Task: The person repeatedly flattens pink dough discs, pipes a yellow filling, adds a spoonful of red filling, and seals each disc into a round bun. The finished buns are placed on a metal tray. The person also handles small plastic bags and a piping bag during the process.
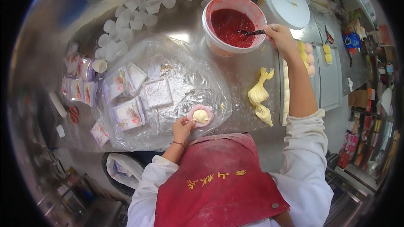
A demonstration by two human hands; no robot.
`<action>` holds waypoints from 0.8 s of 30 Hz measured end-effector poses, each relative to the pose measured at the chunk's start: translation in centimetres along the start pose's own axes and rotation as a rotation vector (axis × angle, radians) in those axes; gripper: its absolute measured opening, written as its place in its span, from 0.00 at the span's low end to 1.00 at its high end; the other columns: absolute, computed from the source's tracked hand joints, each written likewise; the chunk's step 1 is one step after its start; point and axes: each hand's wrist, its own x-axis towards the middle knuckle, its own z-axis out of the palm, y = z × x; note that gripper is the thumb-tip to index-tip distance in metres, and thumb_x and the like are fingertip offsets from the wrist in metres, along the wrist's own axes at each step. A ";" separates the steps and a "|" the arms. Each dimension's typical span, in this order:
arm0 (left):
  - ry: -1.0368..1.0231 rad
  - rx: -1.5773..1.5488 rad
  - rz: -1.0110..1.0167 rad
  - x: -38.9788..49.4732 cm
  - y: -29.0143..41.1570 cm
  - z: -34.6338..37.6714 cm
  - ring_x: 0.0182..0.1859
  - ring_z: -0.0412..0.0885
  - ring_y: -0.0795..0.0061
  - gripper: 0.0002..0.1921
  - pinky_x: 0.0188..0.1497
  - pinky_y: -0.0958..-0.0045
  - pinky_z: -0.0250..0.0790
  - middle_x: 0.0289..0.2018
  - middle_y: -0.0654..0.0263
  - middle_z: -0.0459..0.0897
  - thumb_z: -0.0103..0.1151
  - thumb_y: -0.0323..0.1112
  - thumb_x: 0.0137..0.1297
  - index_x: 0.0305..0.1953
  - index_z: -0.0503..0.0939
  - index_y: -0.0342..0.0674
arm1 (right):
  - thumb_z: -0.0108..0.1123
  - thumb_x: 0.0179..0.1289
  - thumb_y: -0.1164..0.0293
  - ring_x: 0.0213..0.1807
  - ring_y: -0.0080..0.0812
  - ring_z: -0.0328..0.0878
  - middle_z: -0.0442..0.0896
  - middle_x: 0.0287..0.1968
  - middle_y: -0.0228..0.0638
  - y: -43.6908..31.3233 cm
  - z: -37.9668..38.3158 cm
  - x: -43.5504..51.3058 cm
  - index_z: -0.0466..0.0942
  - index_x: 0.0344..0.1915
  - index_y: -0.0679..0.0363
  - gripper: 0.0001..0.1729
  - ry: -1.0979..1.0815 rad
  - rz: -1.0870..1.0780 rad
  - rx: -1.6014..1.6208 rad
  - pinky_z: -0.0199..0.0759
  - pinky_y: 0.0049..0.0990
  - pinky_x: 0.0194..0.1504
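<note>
My left hand (pixel 183 129) holds the edge of a pink dough wrapper (pixel 191 112) in a small cup shape, with a swirl of pale yellow cream (pixel 201 116) in it, over a clear plastic sheet (pixel 170 132). My right hand (pixel 279 37) grips the dark handle of a spoon (pixel 252 32), whose bowl end is in the red filling (pixel 228 22) of a white plastic bucket (pixel 210 39). To the right of the sheet lies a tied piping bag of yellow cream (pixel 259 96). A flour-dusted square package (pixel 157 92) lies on the sheet.
Packaged wrappers (pixel 128 113) lie at the left, near red-handled scissors (pixel 73 114) and a white rolling pin (pixel 58 104). Translucent cups (pixel 125 34) spread across the back left. A white lid (pixel 285 4) stands behind the bucket. Trays (pixel 329 91) with yellow and pink balls (pixel 310 58) are at the right.
</note>
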 end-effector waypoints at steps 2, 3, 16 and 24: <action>0.019 -0.010 0.012 0.4 -0.3 0.1 0.21 0.72 0.85 0.07 0.22 0.84 0.64 0.21 0.68 0.76 0.57 0.26 0.49 0.30 0.74 0.30 | 0.53 0.56 0.63 0.17 0.11 0.59 0.69 0.16 0.22 0.4 0.8 -3.4 0.75 0.26 0.60 0.11 -0.061 0.055 0.172 0.49 0.12 0.17; 0.011 0.010 0.055 0.5 -0.4 0.2 0.22 0.72 0.84 0.07 0.22 0.84 0.64 0.21 0.68 0.76 0.57 0.27 0.49 0.30 0.73 0.31 | 0.53 0.56 0.63 0.17 0.10 0.57 0.69 0.17 0.21 0.8 1.8 -5.3 0.75 0.28 0.59 0.11 -0.096 0.019 0.255 0.47 0.11 0.17; -0.064 -0.275 -0.293 2.7 2.4 -0.2 0.17 0.70 0.80 0.04 0.15 0.85 0.64 0.19 0.66 0.72 0.57 0.25 0.48 0.25 0.71 0.33 | 0.55 0.47 0.80 0.26 0.33 0.72 0.75 0.27 0.36 10.6 15.9 -20.7 0.75 0.38 0.61 0.14 -0.129 -0.645 -0.246 0.66 0.24 0.27; 0.002 -0.365 -0.348 3.4 2.7 0.1 0.20 0.71 0.77 0.04 0.18 0.84 0.69 0.21 0.64 0.72 0.56 0.23 0.47 0.23 0.71 0.33 | 0.52 0.38 0.82 0.28 0.34 0.70 0.73 0.26 0.33 9.8 13.1 -21.5 0.73 0.42 0.58 0.24 -0.272 -0.760 -0.484 0.67 0.27 0.24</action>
